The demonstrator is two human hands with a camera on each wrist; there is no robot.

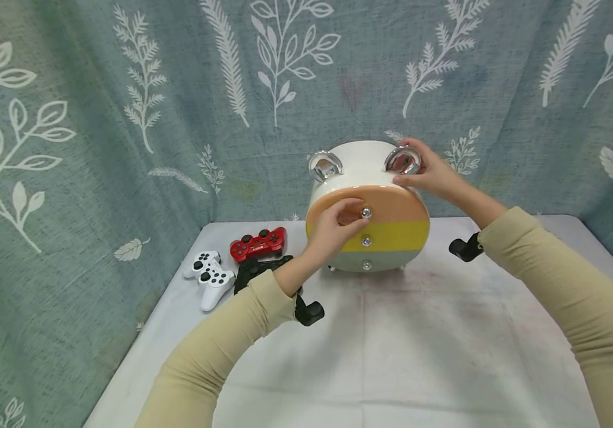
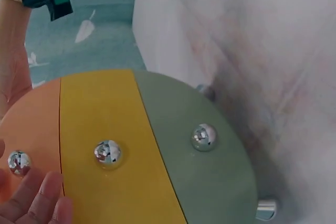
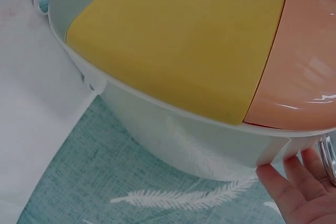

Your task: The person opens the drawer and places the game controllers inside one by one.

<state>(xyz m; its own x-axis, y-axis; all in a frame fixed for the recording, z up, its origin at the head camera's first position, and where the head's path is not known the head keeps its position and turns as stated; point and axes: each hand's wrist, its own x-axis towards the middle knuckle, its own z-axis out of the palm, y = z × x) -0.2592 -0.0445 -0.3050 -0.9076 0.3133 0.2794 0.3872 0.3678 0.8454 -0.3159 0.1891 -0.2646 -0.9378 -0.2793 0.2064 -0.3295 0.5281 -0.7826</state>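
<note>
A round-fronted small drawer cabinet (image 1: 367,169) with a white shell stands on the table, its orange, yellow and grey-green drawer fronts flush. Each front carries a silver knob, and two chrome rings top the shell. At the orange front, my left hand (image 1: 333,229) has its thumb and fingers on either side of the top knob (image 1: 366,212). The left wrist view shows fingertips right at that knob (image 2: 19,162), which stays uncovered. My right hand (image 1: 434,172) reaches around the right chrome ring (image 1: 404,159). Its straight fingers (image 3: 296,184) rest on the white shell in the right wrist view.
Left of the cabinet lie a red game controller (image 1: 258,244), a white one (image 1: 210,278) and a black one (image 1: 252,267), partly behind my left forearm. A white cloth covers the table (image 1: 392,356). Leaf-patterned green curtains (image 1: 178,89) hang behind and at the sides.
</note>
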